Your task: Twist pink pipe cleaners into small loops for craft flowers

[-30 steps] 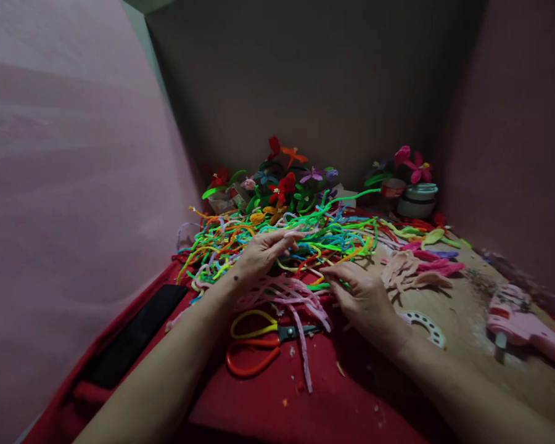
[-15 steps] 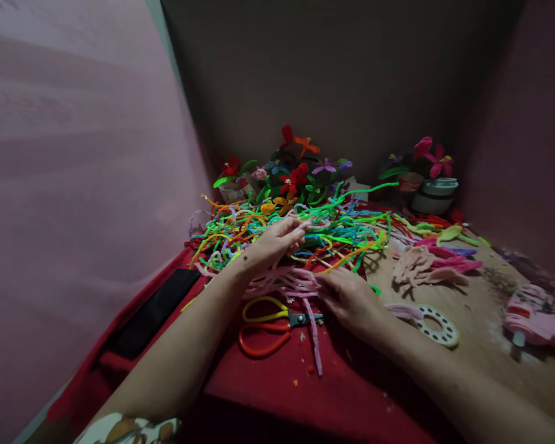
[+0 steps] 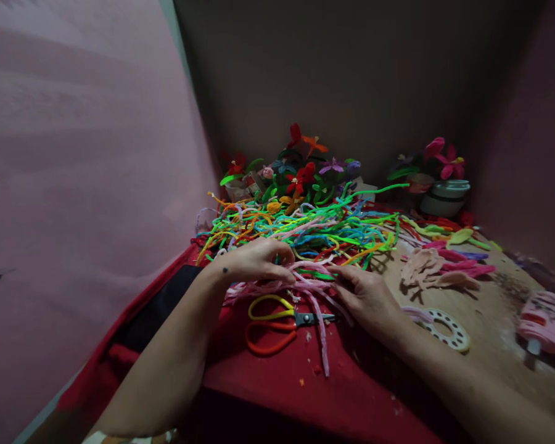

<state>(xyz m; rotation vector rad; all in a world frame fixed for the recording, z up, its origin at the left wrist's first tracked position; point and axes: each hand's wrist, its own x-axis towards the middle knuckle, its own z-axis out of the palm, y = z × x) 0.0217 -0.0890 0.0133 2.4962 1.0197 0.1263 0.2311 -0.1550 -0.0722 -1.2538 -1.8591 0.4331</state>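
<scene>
Pink pipe cleaners (image 3: 300, 280) lie in a loose bundle at the near edge of a large multicoloured pipe-cleaner pile (image 3: 305, 228), on a red cloth (image 3: 314, 394) that covers the left and near part of the work surface. To the right, bare wooden board (image 3: 485, 320) is exposed. Plain walls enclose the surface on the left, rear and right; lighting is dim.

Orientation: the bundle's long axis runs roughly left to right between the two hands. One loose strand (image 3: 322, 336) departs from it and points toward the viewer, ending on the cloth.

Left hand (image 3: 254, 262): fingers curled down onto the left part of the pink bundle, gripping strands. Right hand (image 3: 367, 296): fingertips pinch the right end of the bundle.

Adjacent items: scissors (image 3: 277, 320) with yellow and orange handles lie just in front of the bundle, blades pointing right. A white perforated disc (image 3: 446, 330) lies right of the right hand. Pale petal shapes (image 3: 428, 268) rest on the board. Finished flowers (image 3: 300, 172) stand at the rear. A pink glue gun (image 3: 546, 320) lies at far right.
</scene>
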